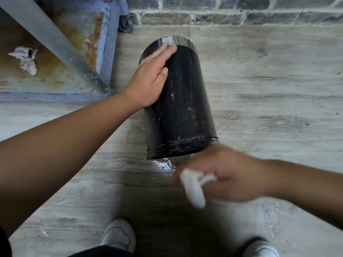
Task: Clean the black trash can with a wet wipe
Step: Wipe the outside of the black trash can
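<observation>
Head view: black cylindrical trash can (178, 101) lies on its side on grey wood-plank floor (269, 75), one end toward brick wall (222, 13), other end toward person. Which end is the opening: can't tell. Left hand (150, 78) flat, fingers spread, pressed on can's upper left side. Right hand (228, 175) motion-blurred, closed around crumpled white wet wipe (193, 190), just off can's near end, not touching it. Finger detail lost in blur. White shoes (118, 234) cut off at bottom edge. Crumpled tissue (26, 60) on rusty blue metal base (74, 43), left.
</observation>
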Demonstrator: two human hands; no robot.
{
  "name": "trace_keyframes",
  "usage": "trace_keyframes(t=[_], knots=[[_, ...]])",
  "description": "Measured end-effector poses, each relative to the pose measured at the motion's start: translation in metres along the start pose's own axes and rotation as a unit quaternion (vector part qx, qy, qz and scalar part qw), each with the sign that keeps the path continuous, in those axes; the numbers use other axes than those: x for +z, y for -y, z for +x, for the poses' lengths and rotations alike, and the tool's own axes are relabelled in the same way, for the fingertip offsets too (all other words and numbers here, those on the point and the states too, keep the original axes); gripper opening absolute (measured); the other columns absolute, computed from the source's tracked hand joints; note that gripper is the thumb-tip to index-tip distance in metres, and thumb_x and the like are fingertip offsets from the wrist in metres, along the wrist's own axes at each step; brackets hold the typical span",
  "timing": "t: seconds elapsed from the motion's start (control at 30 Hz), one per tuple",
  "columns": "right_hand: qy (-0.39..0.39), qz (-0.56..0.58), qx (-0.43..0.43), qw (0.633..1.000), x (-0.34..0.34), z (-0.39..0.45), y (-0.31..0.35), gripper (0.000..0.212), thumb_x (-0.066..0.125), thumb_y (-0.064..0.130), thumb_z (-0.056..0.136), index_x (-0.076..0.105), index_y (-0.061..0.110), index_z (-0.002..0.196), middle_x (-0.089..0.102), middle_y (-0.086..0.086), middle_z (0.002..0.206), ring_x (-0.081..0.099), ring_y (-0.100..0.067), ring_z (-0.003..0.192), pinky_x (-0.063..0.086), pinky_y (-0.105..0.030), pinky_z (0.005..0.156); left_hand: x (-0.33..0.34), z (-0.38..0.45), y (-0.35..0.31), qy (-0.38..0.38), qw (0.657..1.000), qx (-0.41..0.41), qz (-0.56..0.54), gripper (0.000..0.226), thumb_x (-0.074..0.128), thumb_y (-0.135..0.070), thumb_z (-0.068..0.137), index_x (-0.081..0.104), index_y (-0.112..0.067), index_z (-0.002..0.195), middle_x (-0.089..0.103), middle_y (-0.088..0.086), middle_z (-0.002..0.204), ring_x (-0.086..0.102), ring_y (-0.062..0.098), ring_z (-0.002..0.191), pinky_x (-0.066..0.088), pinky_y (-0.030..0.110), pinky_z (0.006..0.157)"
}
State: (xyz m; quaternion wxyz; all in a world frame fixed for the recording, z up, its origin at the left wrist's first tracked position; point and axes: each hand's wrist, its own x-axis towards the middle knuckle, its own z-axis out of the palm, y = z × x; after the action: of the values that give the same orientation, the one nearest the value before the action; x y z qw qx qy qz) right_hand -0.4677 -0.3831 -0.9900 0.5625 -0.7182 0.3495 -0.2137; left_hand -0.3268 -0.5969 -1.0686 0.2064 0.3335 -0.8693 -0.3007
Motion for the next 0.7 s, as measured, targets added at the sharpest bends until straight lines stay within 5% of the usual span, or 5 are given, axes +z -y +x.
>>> trace_keyframes(t=[0.13,0.2,0.37,0.53,0.7], knots=[[-0.297,0.09,0.067,0.948,-0.039,0.012,-0.026,0.022,0.058,-0.003,0.09,0.071,0.011,0.099,0.071,-0.008,0.076,0.066,-0.003,0.064,0.05,-0.015,0.058,-0.001,-0.001,0.001,0.0,1.0,0.028,0.008,0.048,0.033,-0.003,0.092,0.047,-0.006,0.138,0.037,0.013,0.152,0.022,0.017,0.142,0.016,0.037,0.119],[-0.344,0.044,0.084,0.934,-0.047,0.015,-0.039,0.026,0.056,-0.008,0.09,0.069,0.01,0.102,0.069,0.002,0.088,0.064,0.005,0.078,0.047,-0.011,0.071,-0.002,-0.003,0.002,-0.006,1.0,0.021,0.005,0.048,0.033,-0.002,0.092,0.049,-0.006,0.137,0.036,0.014,0.152,0.021,0.017,0.143,0.016,0.037,0.119],[-0.237,-0.122,0.06,0.962,-0.011,0.001,-0.059,0.034,0.058,-0.003,0.086,0.064,0.002,0.12,0.052,-0.008,0.136,0.039,-0.023,0.138,0.033,-0.036,0.116,-0.004,-0.01,0.007,-0.027,1.0,0.01,-0.001,0.05,0.032,0.003,0.09,0.05,-0.005,0.136,0.037,0.015,0.152,0.021,0.014,0.141,0.014,0.026,0.118],[-0.158,-0.145,-0.009,0.977,0.037,-0.033,-0.055,0.057,0.03,0.039,0.099,0.064,-0.002,0.118,0.059,-0.017,0.133,0.05,-0.028,0.132,0.045,-0.045,0.106,-0.009,-0.019,0.021,-0.034,0.999,-0.004,-0.021,0.05,0.032,0.001,0.091,0.05,-0.008,0.137,0.035,0.006,0.152,0.021,0.016,0.145,0.014,0.022,0.118],[-0.093,-0.133,-0.051,0.986,0.061,-0.053,-0.054,0.062,0.025,0.043,0.1,0.064,0.0,0.121,0.062,-0.015,0.13,0.06,-0.023,0.121,0.051,-0.041,0.096,-0.011,-0.023,0.019,-0.03,0.995,-0.051,-0.08,0.048,0.038,-0.009,0.092,0.048,-0.017,0.138,0.032,0.001,0.155,0.016,0.013,0.147,0.013,0.021,0.118]])
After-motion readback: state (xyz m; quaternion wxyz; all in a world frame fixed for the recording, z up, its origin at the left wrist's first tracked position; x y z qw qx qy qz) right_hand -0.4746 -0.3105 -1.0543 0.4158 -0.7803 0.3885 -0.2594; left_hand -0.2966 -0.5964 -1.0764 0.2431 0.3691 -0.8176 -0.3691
